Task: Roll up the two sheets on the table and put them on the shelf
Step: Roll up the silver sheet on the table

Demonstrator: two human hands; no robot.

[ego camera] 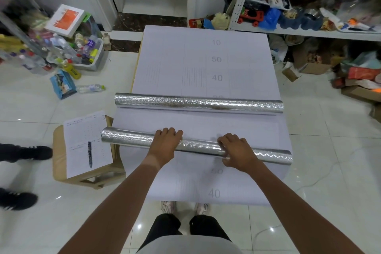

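Two silver, embossed sheets lie rolled into long tubes across the white table point(206, 57). The far roll point(198, 103) rests alone near the table's middle. The near roll point(127, 137) lies closer to me, slightly slanted, its left end past the table's edge. My left hand point(166, 143) presses down over its middle-left part, fingers curled over the top. My right hand point(237, 150) grips it a little to the right, fingers wrapped around the tube. A white shelf unit point(309, 32) stands at the back right, crowded with toys and bags.
A small beige stool point(61, 171) with a printed paper point(86, 142) on it stands left of the table. A bin of bottles point(82, 51) sits on the floor at back left. Cardboard boxes point(313, 64) clutter the floor on the right. Another person's black shoes point(26, 152) show at far left.
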